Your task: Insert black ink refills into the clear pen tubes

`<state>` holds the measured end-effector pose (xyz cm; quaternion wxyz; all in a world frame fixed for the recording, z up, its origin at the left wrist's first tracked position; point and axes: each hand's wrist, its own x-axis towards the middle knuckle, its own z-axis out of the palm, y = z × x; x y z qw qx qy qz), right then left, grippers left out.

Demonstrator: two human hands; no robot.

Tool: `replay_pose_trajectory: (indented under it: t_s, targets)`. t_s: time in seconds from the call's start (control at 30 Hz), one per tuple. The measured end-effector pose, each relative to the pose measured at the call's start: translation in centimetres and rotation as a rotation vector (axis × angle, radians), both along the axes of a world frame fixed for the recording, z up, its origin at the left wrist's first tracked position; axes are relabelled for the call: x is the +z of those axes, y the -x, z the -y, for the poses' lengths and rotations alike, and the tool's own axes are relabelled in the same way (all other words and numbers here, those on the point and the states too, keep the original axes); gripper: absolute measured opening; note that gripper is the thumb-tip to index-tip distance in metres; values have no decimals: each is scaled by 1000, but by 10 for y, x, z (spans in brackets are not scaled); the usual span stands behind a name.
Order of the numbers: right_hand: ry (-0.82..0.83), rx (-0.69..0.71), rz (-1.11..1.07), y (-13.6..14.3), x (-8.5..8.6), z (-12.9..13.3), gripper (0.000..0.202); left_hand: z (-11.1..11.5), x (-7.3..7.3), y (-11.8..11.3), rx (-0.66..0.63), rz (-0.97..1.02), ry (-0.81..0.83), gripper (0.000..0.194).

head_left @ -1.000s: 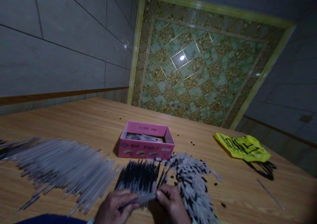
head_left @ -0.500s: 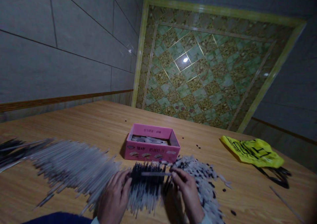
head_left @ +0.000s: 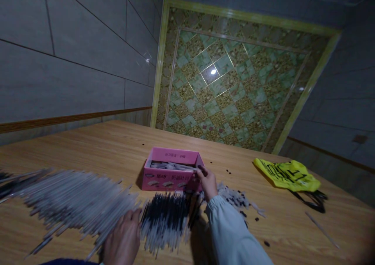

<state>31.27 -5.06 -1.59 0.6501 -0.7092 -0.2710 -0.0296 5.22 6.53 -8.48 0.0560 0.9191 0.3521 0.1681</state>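
Observation:
My right hand [head_left: 207,181] reaches over the right front rim of the pink box [head_left: 172,182], fingers pinched on a slim pen-like stick [head_left: 191,168] whose end is hard to make out. Similar sticks [head_left: 164,165] lie inside the box. My left hand [head_left: 124,233] is low, fingers curled together between two piles; what they hold, if anything, is hidden. On its left spreads a wide pile of translucent sticks [head_left: 76,202]. To its right is a bundle of sticks with black upper parts and clear lower ends [head_left: 165,218].
Small translucent pieces mixed with black bits [head_left: 234,196] lie beyond my right sleeve [head_left: 231,230]. A yellow bag with black straps [head_left: 290,175] rests at the right, near a single stick [head_left: 322,230]. Dark sticks [head_left: 11,187] lie at the far left of the wooden table [head_left: 111,147].
My right hand has moved forward with the stick, from above the black-and-clear bundle to the box. My left hand has drawn back left from the bundle. The view has shifted slightly.

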Motion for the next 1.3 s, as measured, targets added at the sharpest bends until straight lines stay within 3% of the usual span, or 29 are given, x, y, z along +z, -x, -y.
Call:
replay_pose_trajectory:
  t_s: [0.2, 0.37, 0.47, 0.57, 0.7, 0.87, 1.07, 1.2, 1.3]
  targets:
    - [201, -10, 93, 10, -6, 33, 44, 6, 10, -1, 21, -105, 13, 39]
    - [522, 101, 185, 36, -20, 69, 16, 9, 10, 0, 27, -112, 18, 36]
    - [682, 186, 227, 57, -30, 79, 18, 7, 5, 1, 17, -68, 7, 36]
    - [761, 246, 258, 75, -37, 78, 25, 4, 2, 1, 10, 42, 21, 35]
    - [800, 189, 290, 88, -41, 72, 23, 3, 3, -2, -126, 394, 97, 29]
    - [855, 181, 372, 102, -44, 69, 47, 17, 6, -8, -267, 705, 463, 22]
    - [969, 108, 457, 112, -45, 66, 15, 32, 6, -13, -315, 800, 960, 26]
    - [1000, 99, 510, 110, -42, 66, 17, 29, 6, -20, -353, 902, 1194, 25]
    - [986, 195, 563, 113, -37, 67, 19, 26, 7, -23, -347, 943, 1391, 28]
